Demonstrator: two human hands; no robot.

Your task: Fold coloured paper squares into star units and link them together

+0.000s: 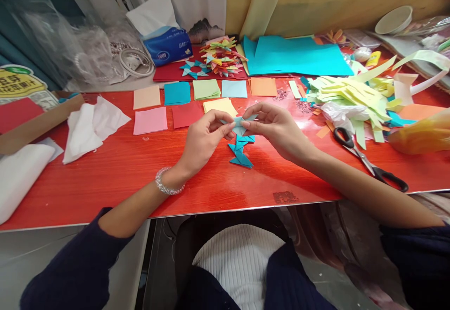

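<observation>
Between my two hands is a small light blue folded paper [238,125], pinched at both sides just above the table. My left hand [207,134] grips its left side with thumb and fingers closed. On the opposite side my right hand [274,127] pinches it the same way. Under the held paper lie darker blue folded paper pieces [241,153] on the red table, partly hidden by the hands. Behind my hands is a stack of pale yellow paper squares [221,106], and a red stack [187,114] sits left of it.
More square stacks, such as pink [150,120] and orange [263,86], line the back. Folded stars [223,56] are piled beyond. At right are scissors [369,162], yellow-green paper strips [341,94] and blue sheets [295,56]. Tissues [93,129] lie left, below a tissue pack [167,45].
</observation>
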